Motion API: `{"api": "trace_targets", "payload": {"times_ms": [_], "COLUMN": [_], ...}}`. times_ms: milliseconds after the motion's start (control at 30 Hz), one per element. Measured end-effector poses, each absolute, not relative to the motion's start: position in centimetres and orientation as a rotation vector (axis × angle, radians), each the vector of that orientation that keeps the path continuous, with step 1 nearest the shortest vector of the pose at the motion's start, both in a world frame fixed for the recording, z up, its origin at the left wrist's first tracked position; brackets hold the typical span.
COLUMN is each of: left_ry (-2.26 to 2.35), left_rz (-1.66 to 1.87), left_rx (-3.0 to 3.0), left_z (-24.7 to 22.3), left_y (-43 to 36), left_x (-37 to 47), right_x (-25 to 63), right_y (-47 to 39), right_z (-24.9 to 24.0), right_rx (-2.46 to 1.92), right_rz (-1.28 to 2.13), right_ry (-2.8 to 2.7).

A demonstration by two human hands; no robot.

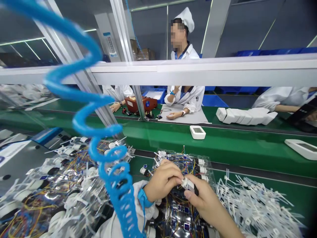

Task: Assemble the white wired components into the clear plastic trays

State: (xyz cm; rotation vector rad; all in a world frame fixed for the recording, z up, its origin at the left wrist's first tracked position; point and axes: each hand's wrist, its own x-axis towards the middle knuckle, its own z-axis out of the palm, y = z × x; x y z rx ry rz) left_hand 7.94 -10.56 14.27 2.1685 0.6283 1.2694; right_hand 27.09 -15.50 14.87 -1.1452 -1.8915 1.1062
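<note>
Both of my hands meet over a clear tray [210, 165] of wired parts. My right hand [201, 195] has its fingers closed around a small white and black part [189, 185]. My left hand [164, 180], with a blue band [145, 198] at the wrist, pinches the part's upper left end. Rows of similar white-ended parts with coloured wires lie in the tray below. One loose white and black piece [144, 171] sits just left of the tray.
White plastic ties [255, 205] lie heaped at right. Wired parts [66, 178] pile up at left behind a blue coiled hose [111, 165]. White devices [197, 132] rest on the green belt [158, 135]. A person [185, 89] sits across; other people's arms show beside.
</note>
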Motion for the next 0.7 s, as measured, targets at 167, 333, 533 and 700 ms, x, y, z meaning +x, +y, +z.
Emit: {"api": "trace_targets", "payload": {"times_ms": [167, 333, 533, 700], "left_ry": [0.646, 0.671, 0.666, 0.697], "left_rz": [1.276, 1.278, 1.312, 1.335], "left_rx": [2.184, 2.132, 2.031, 1.960], "left_z": [14.5, 14.6, 14.3, 13.3], "left_y": [-10.7, -10.9, -11.0, -10.9], "left_x": [8.0, 8.1, 8.3, 8.9], "right_x": [27.2, 27.3, 27.1, 27.4], "right_y": [-15.4, -15.5, -15.6, -15.4], "right_z": [15.0, 15.1, 14.9, 14.6], "right_rx": [-1.148, -1.158, -1.114, -1.122], "right_rz": [1.093, 1.087, 1.058, 0.990], "right_ry": [-1.905, -1.938, -1.945, -1.953]}}
